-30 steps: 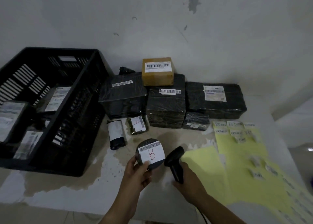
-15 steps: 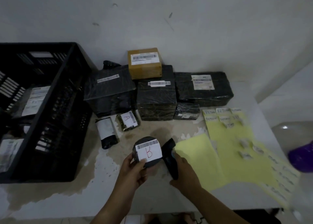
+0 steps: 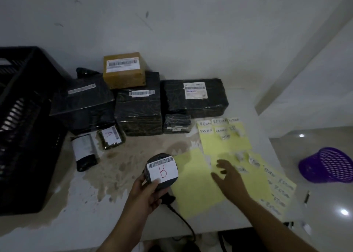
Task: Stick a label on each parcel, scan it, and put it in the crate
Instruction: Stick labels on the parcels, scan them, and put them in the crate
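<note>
Black scanner (image 3: 169,199) mostly beneath left hand (image 3: 147,193)

Eight labelled parcels (image 3: 123,70), one crate (image 3: 32,141)

Purple mesh basket (image 3: 328,166) tipped on its side on glossy floor (image 3: 315,209), right of stained white table (image 3: 76,219). Scuffed white wall (image 3: 191,32) behind. Small pen-like item (image 3: 307,197) near basket.

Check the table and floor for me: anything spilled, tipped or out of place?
Yes. A brown, blotchy stain spreads over the table between the crate and the yellow label sheets, like a dried spill. A purple basket lies tipped on its side on the floor at right. The left hand's round parcel looks intact.
</note>
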`<state>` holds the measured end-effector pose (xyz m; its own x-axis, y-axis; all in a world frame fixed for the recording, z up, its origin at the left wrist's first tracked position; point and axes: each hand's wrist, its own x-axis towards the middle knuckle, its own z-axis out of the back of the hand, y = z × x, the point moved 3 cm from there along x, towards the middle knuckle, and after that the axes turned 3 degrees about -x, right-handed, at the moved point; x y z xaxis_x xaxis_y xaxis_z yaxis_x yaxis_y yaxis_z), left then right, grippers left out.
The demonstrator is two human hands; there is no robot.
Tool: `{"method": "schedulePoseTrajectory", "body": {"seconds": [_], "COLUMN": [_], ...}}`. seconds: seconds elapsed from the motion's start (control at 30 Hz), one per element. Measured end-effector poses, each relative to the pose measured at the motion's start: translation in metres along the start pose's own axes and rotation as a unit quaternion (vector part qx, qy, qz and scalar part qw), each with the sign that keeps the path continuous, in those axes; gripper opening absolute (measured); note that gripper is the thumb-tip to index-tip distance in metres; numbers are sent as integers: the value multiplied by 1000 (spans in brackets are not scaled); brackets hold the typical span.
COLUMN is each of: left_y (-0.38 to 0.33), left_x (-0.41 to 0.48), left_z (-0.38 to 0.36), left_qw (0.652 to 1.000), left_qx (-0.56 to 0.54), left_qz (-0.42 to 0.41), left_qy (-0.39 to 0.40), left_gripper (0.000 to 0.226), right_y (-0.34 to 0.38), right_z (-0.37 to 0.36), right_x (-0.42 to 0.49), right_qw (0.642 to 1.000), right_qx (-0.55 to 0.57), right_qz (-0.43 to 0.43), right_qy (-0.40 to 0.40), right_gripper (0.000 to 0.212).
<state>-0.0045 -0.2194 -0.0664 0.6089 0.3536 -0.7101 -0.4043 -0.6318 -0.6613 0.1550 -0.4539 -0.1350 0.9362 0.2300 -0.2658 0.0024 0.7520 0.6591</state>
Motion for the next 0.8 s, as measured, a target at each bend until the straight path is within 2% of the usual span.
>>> {"method": "schedulePoseTrajectory", "body": {"seconds": [0.07, 0.17, 0.27, 0.43, 0.57, 0.67, 0.8], "left_y": [2, 4, 6, 9, 13, 16, 15], "left_x": [1, 3, 4, 3, 1, -1, -3], "left_z": [-15, -35, -49, -70, -84, -92, -102], "left_qw": [1000, 1000, 999, 998, 997, 997, 997], "left_qx": [2, -5, -19, -24, -8, -10, -14], "left_qz": [-4, -10, -24, -38, -46, -50, -51], "left_qy": [-1, -18, -37, -46, -57, -58, -57], "left_gripper": [35, 37, 36, 33, 33, 36, 40], "right_y": [-10, -24, -36, -47, -51, -52, -52], "right_z": [24, 47, 54, 46, 43, 49, 70], "right_x": [34, 84, 122, 153, 166, 166, 153], "right_qw": [999, 998, 1000, 986, 977, 986, 999], "right_qx": [33, 26, -22, -124, -170, -123, 47], "right_qz": [-21, -18, -11, 68, 77, 59, -7], "right_qy": [-27, -47, -3, 87, 106, 98, 0], "right_gripper": [40, 34, 39, 49, 50, 47, 42]}}
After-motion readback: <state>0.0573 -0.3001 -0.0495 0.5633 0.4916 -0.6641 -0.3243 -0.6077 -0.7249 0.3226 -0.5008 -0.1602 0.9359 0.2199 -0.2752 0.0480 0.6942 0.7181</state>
